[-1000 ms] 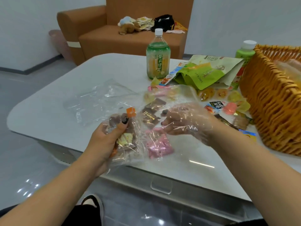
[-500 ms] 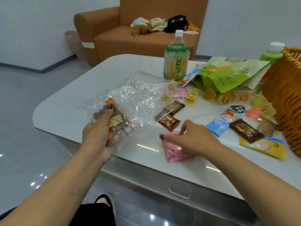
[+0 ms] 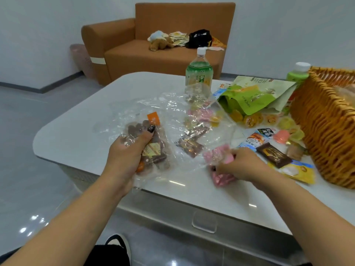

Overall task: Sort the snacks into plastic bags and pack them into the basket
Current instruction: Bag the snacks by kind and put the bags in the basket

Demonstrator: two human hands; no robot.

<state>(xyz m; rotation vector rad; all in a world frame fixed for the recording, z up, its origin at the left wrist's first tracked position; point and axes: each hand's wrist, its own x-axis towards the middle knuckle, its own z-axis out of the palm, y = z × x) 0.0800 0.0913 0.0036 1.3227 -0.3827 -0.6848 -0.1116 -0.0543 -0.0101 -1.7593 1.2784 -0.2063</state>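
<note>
Clear plastic bag (image 3: 172, 116) part-filled over near table edge, left hand (image 3: 126, 156) gripping it with brown snack pack (image 3: 151, 148). Right hand (image 3: 236, 166) pinches pink snack (image 3: 221, 177). Many loose snacks (image 3: 272, 154) left; basket (image 3: 326, 131) waits right.

The table (image 3: 80, 143) is glossy smooth white. The plastic bag (image 3: 172, 110) is clear and crinkled. The basket (image 3: 324, 131) is rough woven wicker. The far sofa (image 3: 153, 54) looks matt cloth.

"茶" on bottle (image 3: 199, 73), "260" on green pouch (image 3: 247, 98)
</note>
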